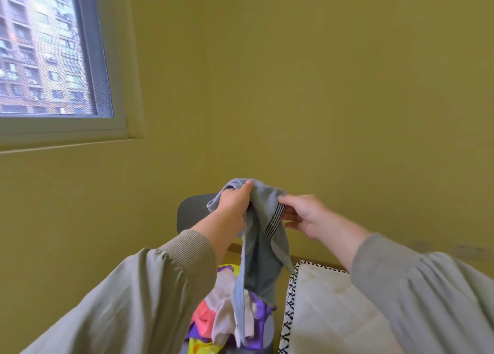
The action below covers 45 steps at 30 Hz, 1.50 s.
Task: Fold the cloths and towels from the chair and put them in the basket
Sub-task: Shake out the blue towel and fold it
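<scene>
Yellow wall (334,91) backs a chair (191,214); blue towel (263,249) overhangs its cloth pile (227,319).

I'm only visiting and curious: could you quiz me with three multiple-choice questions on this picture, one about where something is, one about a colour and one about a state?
1. Where is the pile of colourful cloths?
A. on a shelf
B. right below the held towel
C. on a table

2. What colour is the towel?
A. red
B. yellow
C. grey-blue with dark stripes

3. How is the towel now?
A. hanging unfolded from both hands
B. folded flat
C. rolled into a ball

Answers:
1 B: the towel's lower end dangles over the pile.
2 C: the stripes show beside the right hand.
3 A: the left hand grips its top and the right hand pinches the striped edge.
</scene>
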Motion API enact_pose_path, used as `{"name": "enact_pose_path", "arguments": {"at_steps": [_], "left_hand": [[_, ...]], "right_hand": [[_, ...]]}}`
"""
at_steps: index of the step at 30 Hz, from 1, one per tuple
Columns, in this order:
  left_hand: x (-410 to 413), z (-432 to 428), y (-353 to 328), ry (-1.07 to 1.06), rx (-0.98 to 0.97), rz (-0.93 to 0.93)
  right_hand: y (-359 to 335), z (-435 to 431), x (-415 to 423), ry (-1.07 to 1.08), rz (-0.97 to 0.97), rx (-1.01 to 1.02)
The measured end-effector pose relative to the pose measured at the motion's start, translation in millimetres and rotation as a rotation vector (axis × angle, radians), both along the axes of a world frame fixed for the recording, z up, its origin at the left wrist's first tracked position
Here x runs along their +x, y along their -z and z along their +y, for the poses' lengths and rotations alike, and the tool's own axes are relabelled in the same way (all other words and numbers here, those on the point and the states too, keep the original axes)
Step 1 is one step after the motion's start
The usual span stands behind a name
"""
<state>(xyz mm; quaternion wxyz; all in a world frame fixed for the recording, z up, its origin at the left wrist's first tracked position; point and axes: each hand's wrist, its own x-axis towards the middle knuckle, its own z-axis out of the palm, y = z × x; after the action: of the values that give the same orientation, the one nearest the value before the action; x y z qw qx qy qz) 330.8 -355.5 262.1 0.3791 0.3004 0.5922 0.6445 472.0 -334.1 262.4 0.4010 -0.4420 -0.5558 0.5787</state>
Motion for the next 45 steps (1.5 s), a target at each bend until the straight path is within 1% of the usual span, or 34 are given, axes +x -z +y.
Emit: {"name": "enact_pose_path", "arguments": {"at_steps": [3,6,9,11,14,15,17,18,19,21,23,26,27,31,32,35,36,38,40,41,43,45], "left_hand": [[-5.9,-5.7,2.0,0.035,-0.049,0.085],[-15.8,-9.4,7.9,0.13,-0.094,0.234],[-25.7,-14.7,13.0,0.149,-0.128,0.336],[-27.8,-17.7,10.3,0.156,-0.089,0.371],[-21.2,-23.4,-2.1,0.174,0.03,0.319],[-17.8,-25.6,-6.5,0.233,0.073,0.282],[-10.5,-32.6,-15.7,0.442,0.122,0.219],[-6.9,-35.7,-18.7,0.543,0.129,0.218],[-3.1,-37.3,-21.1,0.613,0.127,0.263],[6.7,-37.3,-24.8,0.649,0.095,0.45],[17.7,-34.4,-27.4,0.553,0.057,0.625],[19.4,-24.2,-27.5,0.275,0.061,0.905],[16.8,-21.9,-28.5,0.217,0.058,0.943],[10.0,-23.3,-45.2,0.111,0.112,0.869],[11.9,-24.6,-52.2,0.121,0.147,0.839],[25.5,-32.9,-72.1,0.262,0.219,0.766],[30.2,-35.0,-77.2,0.288,0.217,0.792],[38.0,-38.0,-87.0,0.288,0.179,0.935],[43.0,-40.5,-95.6,0.228,0.13,1.105],[44.2,-41.8,-100.5,0.182,0.122,1.149],[43.9,-44.0,-111.0,0.07,0.132,1.183],[40.2,-46.8,-123.3,-0.027,0.159,1.163]], "right_hand": [[-10.5,1.7,-1.8,0.116,0.083,0.099],[-25.3,2.4,-2.4,0.164,0.06,0.267],[-47.2,2.1,-3.0,0.193,0.03,0.373],[-64.6,6.2,-3.1,0.289,0.037,0.402],[-81.6,11.4,-2.9,0.459,-0.02,0.434],[-83.5,11.0,-3.9,0.489,-0.04,0.435],[-82.5,10.0,-7.7,0.51,-0.04,0.442],[-81.2,8.9,-9.8,0.506,-0.031,0.457],[-79.9,7.4,-11.6,0.492,-0.033,0.474],[-78.9,4.9,-14.6,0.452,-0.07,0.503],[-80.3,4.3,-16.4,0.427,-0.093,0.512],[-85.3,1.6,-14.3,0.404,-0.104,0.488],[-86.8,-0.3,-11.4,0.402,-0.116,0.505],[-98.1,-8.4,4.2,0.463,-0.191,0.63],[-102.4,-9.7,6.8,0.486,-0.197,0.647],[-119.3,-14.4,10.3,0.533,-0.237,0.708],[-125.4,-17.0,9.9,0.54,-0.269,0.744],[-138.1,-23.9,9.1,0.559,-0.339,0.825],[-150.5,-31.6,10.2,0.578,-0.392,0.901],[-156.6,-35.0,12.4,0.585,-0.419,0.936],[-167.4,-39.5,18.3,0.603,-0.46,0.987],[-175.9,-41.5,28.0,0.633,-0.461,1.018]]}}
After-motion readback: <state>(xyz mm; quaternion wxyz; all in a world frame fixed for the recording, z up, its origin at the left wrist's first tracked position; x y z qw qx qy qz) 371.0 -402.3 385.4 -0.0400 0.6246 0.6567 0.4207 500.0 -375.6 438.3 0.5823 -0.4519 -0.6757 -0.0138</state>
